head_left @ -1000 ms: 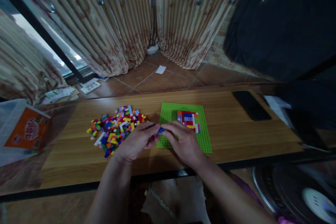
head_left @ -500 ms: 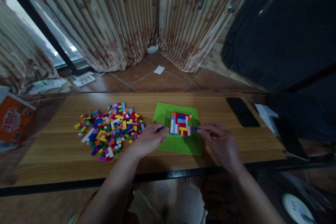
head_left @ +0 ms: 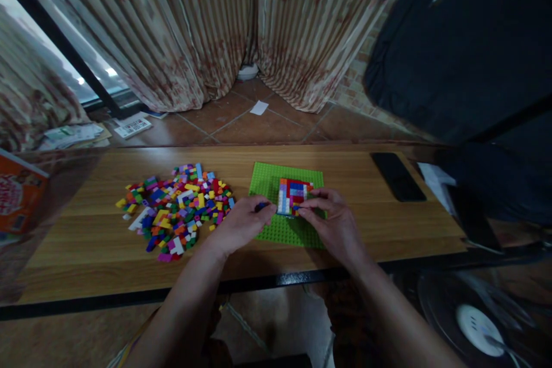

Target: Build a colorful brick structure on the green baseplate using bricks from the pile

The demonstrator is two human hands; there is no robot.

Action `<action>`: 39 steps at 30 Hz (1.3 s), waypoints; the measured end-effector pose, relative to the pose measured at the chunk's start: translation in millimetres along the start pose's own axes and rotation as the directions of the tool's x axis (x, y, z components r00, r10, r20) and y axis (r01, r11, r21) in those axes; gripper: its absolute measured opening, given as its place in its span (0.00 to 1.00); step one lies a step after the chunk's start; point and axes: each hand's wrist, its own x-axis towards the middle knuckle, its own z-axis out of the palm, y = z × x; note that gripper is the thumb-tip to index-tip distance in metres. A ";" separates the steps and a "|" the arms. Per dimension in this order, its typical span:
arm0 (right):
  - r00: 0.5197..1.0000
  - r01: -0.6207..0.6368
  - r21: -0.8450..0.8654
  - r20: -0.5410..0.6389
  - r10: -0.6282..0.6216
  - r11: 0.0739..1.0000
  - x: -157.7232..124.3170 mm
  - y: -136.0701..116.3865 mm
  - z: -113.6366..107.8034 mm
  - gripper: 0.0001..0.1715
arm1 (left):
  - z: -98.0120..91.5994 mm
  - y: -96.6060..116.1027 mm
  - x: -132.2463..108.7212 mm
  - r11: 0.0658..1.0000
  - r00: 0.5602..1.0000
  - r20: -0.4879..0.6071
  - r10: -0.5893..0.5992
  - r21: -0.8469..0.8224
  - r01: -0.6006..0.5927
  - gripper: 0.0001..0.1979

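A block of joined toy bricks (head_left: 284,198) in red, white, blue and other colours sits on the green baseplate (head_left: 267,178). My right hand (head_left: 332,215) reaches over the block's right side, pinching a small blue brick (head_left: 296,207) at its near part. At the block's left side is my left hand (head_left: 245,219), closed, with a dark blue brick (head_left: 261,206) between thumb and fingers. Whether the right hand's brick touches the block I cannot tell.
A heap of loose coloured bricks (head_left: 179,207) spreads over the left of the wooden table (head_left: 86,230). A black phone (head_left: 397,176) lies at the right. Past the far edge are tiled floor and striped curtains (head_left: 293,40). An orange package (head_left: 19,192) stands far left.
My right hand has moved left, bringing the blue brick from beside the block to over its near part. My left hand stays by the block's left side. The view has shifted slightly.
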 end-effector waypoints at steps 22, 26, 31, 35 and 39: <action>0.983 -0.155 0.100 -0.085 0.164 0.983 -2.5 9.0 7.8 0.03 | 1.0 0.8 0.9 0.998 0.999 0.001 0.038 0.057 -0.038 0.15; 0.971 -0.214 0.175 -0.073 0.230 0.961 -1.0 12.6 12.0 0.04 | 1.7 1.9 0.4 0.998 0.999 -0.014 0.036 0.052 -0.035 0.15; 0.971 -0.195 0.217 -0.097 0.220 0.956 -0.5 13.4 17.0 0.04 | 2.6 1.7 0.4 1.000 1.000 -0.007 0.010 -0.010 -0.010 0.16; 0.967 -0.199 0.207 -0.119 0.226 0.958 -0.7 13.2 20.6 0.04 | 2.8 1.4 0.4 0.993 0.999 -0.041 -0.002 -0.116 -0.003 0.17; 0.972 -0.203 0.183 -0.085 0.221 0.962 -0.2 15.8 18.4 0.04 | 2.6 3.7 -1.0 0.963 0.998 -0.066 -0.022 -0.269 0.003 0.15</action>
